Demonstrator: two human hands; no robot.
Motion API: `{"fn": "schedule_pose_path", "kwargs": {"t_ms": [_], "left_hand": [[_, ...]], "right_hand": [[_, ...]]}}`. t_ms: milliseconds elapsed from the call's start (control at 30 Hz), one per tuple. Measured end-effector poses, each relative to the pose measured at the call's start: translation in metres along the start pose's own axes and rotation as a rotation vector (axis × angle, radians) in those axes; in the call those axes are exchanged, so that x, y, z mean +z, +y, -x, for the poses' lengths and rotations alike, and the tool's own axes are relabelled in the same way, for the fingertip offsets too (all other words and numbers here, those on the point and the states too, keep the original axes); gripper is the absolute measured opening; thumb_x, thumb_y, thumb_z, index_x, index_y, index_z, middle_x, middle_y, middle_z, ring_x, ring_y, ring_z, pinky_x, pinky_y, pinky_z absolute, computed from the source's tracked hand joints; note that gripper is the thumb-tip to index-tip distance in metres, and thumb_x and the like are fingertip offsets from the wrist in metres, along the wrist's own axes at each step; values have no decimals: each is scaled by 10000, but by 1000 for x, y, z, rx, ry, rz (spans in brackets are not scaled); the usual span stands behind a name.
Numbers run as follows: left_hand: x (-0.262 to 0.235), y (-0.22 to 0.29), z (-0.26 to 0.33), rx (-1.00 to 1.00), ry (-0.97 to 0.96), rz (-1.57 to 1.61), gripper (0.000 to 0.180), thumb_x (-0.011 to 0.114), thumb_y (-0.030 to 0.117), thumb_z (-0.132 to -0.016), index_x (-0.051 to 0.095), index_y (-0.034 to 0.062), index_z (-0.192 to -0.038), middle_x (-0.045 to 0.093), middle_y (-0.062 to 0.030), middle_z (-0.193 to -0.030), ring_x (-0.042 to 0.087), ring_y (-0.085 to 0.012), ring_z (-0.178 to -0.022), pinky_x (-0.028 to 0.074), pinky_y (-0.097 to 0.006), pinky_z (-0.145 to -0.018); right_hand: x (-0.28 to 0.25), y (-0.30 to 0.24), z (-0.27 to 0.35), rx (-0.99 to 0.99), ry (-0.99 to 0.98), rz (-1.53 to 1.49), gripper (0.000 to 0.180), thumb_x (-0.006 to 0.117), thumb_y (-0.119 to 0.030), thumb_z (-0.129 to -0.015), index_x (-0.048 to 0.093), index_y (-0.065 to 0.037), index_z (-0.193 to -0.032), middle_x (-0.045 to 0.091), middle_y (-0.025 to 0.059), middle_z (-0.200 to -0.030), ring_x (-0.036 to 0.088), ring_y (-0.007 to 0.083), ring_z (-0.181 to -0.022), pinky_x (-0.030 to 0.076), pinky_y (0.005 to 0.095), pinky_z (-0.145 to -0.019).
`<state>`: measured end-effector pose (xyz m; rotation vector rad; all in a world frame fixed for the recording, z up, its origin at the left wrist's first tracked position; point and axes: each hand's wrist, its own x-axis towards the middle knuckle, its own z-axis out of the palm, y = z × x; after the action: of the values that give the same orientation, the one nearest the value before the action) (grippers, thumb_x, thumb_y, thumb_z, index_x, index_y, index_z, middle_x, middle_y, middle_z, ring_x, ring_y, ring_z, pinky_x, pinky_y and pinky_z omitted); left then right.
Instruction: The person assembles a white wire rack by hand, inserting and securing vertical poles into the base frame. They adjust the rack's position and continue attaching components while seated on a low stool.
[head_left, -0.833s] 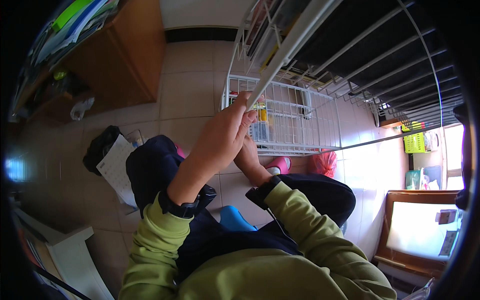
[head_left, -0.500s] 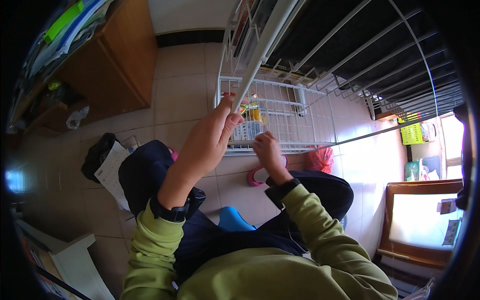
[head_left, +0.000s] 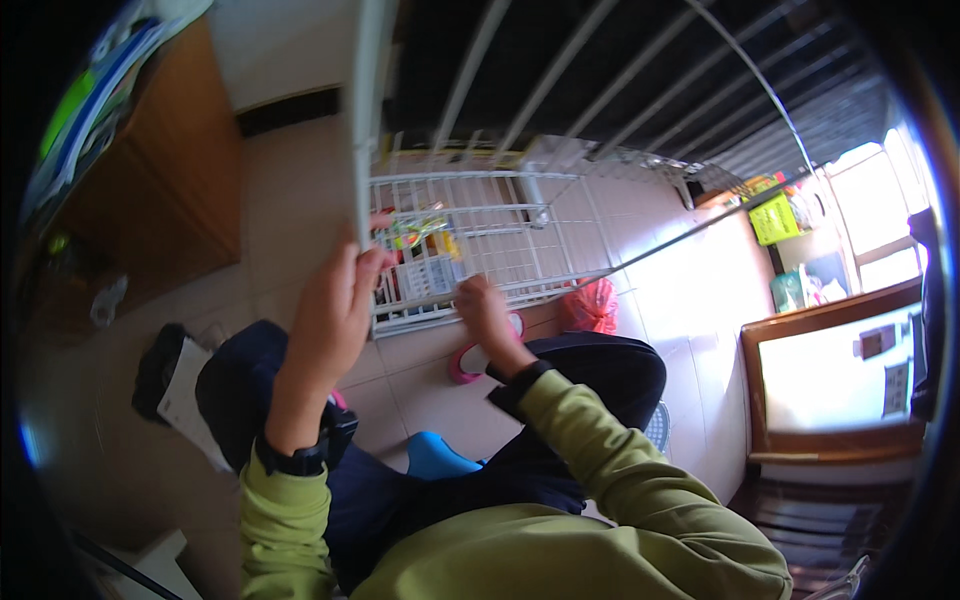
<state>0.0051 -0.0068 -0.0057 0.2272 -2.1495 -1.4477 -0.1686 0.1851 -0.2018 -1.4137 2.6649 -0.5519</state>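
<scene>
A white wire rack (head_left: 470,178) stands in front of me, with a low basket-like bottom shelf and a larger upper section of wire bars. My left hand (head_left: 335,300) is wrapped round the lower part of its white corner post (head_left: 362,120), fingertips and thumb showing on the post's right side. Just above the bottom shelf's near rail, my right hand (head_left: 487,312) has its fingers curled closed. What they hold, if anything, is hidden. Colourful small packets (head_left: 415,230) and a pale gridded item (head_left: 432,276) show through the shelf wires.
A red plastic bag (head_left: 592,305) sits right of the rack. Pink-edged footwear (head_left: 466,362) lies below my right hand. A wooden cabinet (head_left: 185,170) stands at left, a brown-framed panel (head_left: 840,370) at right. Something blue (head_left: 438,456) is between my legs.
The view has turned, so the rack appears further left and its post more upright. My left hand stays at the post; my right hand remains curled near the bottom shelf's rail.
</scene>
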Motion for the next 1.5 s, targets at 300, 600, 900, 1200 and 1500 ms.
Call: {"fn": "schedule_pose_path", "kwargs": {"t_ms": [300,600,900,1200,1500], "left_hand": [[-2,0,2,-3,-30,-48,265,394,164,-1030,508,11,-1214,594,-95,-1158,624,-139,-914,475,-233,-713],[4,-1,-1,6,-11,-98,258,415,179,-1026,512,8,-1194,605,-91,-1098,618,-119,-854,474,-226,-694],[12,2,-4,-3,37,-90,268,420,176,-1025,499,38,-1241,610,-47,-823,575,-109,-753,446,-242,-687],[14,-3,-6,52,60,-114,276,396,195,-1032,488,33,-1236,619,-33,-815,568,-71,-727,388,-194,-595],[12,-3,-4,24,45,-127,280,394,190,-1031,477,30,-1246,613,-55,-804,597,-110,-744,468,-222,-679]], "right_hand": [[-23,-2,9,130,291,-323,104,610,-105,-775,624,-24,-838,577,153,-877,589,373,-817,502,435,-723],[-63,237,101,999,151,-231,149,705,-162,-713,708,-32,-785,677,140,-697,669,289,-641,520,393,-610],[-125,206,72,440,544,-210,140,649,-113,-776,672,-20,-879,629,151,-827,638,274,-800,500,359,-692],[-118,227,9,311,374,-25,113,625,-106,-816,652,-19,-882,622,173,-832,622,355,-812,490,399,-720],[-118,258,-56,358,464,205,115,564,-64,-765,661,-1,-761,626,183,-835,593,371,-837,489,455,-750]]}}
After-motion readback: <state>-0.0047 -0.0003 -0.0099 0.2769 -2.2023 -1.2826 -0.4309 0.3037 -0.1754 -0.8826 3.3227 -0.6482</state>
